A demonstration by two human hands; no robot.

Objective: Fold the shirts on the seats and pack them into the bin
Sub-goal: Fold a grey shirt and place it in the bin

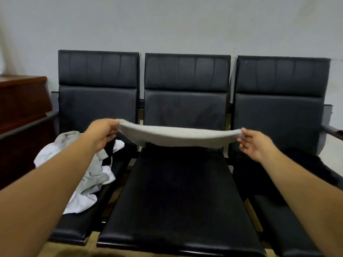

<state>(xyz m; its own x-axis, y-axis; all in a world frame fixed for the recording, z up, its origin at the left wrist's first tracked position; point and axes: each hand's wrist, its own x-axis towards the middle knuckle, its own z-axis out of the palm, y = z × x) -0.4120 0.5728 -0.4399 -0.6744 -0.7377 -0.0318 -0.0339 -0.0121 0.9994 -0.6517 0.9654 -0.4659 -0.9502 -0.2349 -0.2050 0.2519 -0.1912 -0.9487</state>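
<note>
A: Where is the shirt now?

B: The grey shirt point(176, 136) hangs in the air over the far part of the middle seat point(176, 197), stretched like a band between both hands; the left hand point(104, 133) pinches its left end between thumb and fingers; the right hand point(255, 143) pinches the right end the same way; the cloth sags a little in the middle.

A: What could go wrong from here?

B: I'd guess 3 things; both hands hold only the very ends of the cloth, so a sharp tug might pull 1 end free and drop the shirt in a heap; if the hands come down unevenly, the slack middle could bunch and the fold would turn out crooked; the left end is near the pile of shirts point(83, 173) on the left seat point(74, 230), so it might catch one and drag it off the edge.

A: What else is around?

B: A brown wooden cabinet point(22, 108) stands at the left, beyond the armrest point(27, 125); something dark lies on the right seat point(289, 219), perhaps another shirt, but black on black I cannot tell; the 3 seat backs stand against a pale wall point(167, 25).

A: And the bin?

B: Not in view; so I cannot say what stands between it and the hands.
</note>
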